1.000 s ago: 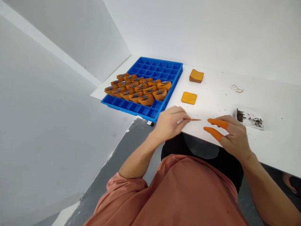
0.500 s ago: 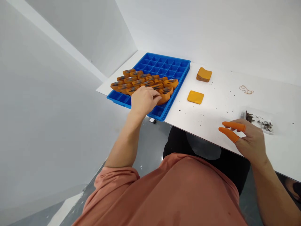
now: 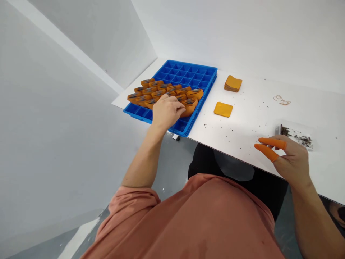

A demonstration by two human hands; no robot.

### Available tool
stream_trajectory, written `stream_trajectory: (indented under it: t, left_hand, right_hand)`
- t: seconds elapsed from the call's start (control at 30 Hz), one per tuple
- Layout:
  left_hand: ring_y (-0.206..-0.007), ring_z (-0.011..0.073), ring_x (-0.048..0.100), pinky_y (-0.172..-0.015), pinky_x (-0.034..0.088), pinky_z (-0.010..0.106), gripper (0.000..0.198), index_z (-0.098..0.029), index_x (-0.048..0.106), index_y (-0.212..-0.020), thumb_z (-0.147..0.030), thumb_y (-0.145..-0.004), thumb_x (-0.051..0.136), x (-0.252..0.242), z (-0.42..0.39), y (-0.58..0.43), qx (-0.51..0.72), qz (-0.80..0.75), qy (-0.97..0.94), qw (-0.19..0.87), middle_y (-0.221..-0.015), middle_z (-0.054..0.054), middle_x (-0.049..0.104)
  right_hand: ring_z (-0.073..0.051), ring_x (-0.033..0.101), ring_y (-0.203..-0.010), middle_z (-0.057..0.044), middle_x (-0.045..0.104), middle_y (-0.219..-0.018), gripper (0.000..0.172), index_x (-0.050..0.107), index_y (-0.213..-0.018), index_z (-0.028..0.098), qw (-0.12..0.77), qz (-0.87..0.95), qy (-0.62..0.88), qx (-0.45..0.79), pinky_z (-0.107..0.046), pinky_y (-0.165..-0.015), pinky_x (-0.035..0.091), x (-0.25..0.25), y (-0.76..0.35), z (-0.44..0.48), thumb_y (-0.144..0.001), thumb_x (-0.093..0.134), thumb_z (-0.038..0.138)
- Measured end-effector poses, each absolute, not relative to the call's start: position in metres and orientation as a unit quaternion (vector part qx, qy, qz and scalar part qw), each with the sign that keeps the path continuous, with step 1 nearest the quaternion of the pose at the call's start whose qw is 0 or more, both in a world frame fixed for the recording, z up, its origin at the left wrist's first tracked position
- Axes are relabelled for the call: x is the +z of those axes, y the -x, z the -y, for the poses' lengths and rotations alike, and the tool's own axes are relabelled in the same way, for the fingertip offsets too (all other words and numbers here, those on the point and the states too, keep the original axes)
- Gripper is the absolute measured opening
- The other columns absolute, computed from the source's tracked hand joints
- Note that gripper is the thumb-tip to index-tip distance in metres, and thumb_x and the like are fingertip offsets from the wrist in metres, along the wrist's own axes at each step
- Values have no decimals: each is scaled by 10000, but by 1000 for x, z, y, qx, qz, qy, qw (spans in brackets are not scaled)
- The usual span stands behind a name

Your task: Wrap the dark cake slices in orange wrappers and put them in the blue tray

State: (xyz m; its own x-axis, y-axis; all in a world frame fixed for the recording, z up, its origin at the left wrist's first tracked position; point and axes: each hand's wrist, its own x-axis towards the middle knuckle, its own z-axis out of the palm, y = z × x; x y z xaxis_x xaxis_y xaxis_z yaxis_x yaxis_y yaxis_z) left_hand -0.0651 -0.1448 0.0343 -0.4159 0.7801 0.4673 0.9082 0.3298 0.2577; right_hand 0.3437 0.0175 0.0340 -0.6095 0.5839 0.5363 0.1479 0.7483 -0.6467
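Person in salmon T-shirt point(image 3: 183, 219) and black shorts point(image 3: 237, 178) was positioned at front edge of white table point(image 3: 250, 118). Grey floor point(image 3: 172, 162) showed below that edge, w/ small white tag point(image 3: 176, 137) just under near corner of blue compartment tray point(image 3: 188, 76).

R hand point(image 3: 292, 158) was held over table's front edge, fingers spread, nothing in hold. Orange finger cots point(image 3: 272, 143) covered two digits, tips apart. Whitish sheet w/ dark debris point(image 3: 296, 139) lay just beyond that hand; contact not confirmed.

L hand point(image 3: 165, 112) was over near side of tray, fingers curled, tips against folded orange pcs point(image 3: 189, 107). Actual grip on a pc: cannot tell. Pcs stood tilted in close rows across mid-tray, dark strips showing in folds, w/ blue compartments visible on both near and far sides.

Dark specks point(image 3: 237, 124) were scattered on table btwn tray and sheet. Single orange square pad point(image 3: 223, 109) lay just right of tray; stack of similar pads point(image 3: 233, 83) sat farther on, near far end of tray. Loose rubber bands point(image 3: 281, 99) lay well right of stack. White walls point(image 3: 81, 43) closed off far side.
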Motion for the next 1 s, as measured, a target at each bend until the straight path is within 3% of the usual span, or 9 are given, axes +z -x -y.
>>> stream_trajectory:
  t: [0.3, 0.53, 1.0]
  left_hand:
    - [-1023, 322, 577, -821, 474, 434, 230, -265, 895, -929, -356, -976, 689, 31, 146, 66, -191, 826, 511, 142, -946, 99, 726]
    - [-993, 321, 559, -820, 468, 439, 242, -254, 896, -920, -368, -968, 688, 28, 145, 72, -176, 827, 514, 146, -900, 107, 705]
    - [-992, 328, 568, -807, 459, 456, 284, -266, 919, -995, -396, -1008, 667, 16, 152, 73, -136, 822, 532, 153, -951, 126, 727]
  right_hand:
    - [-212, 706, -789, 7, 779, -949, 141, 850, -1077, 388, 379, 845, 238, 293, -402, -650, 500, 36, -351, -17, -981, 849, 285]
    - [-177, 696, -789, 20, 812, -986, 162, 862, -1040, 344, 401, 840, 236, 279, -374, -668, 505, 35, -353, -17, -928, 882, 228]
    - [-220, 655, -780, 25, 802, -1009, 167, 840, -1045, 432, 389, 834, 268, 284, -444, -689, 486, 32, -363, -18, -952, 851, 294]
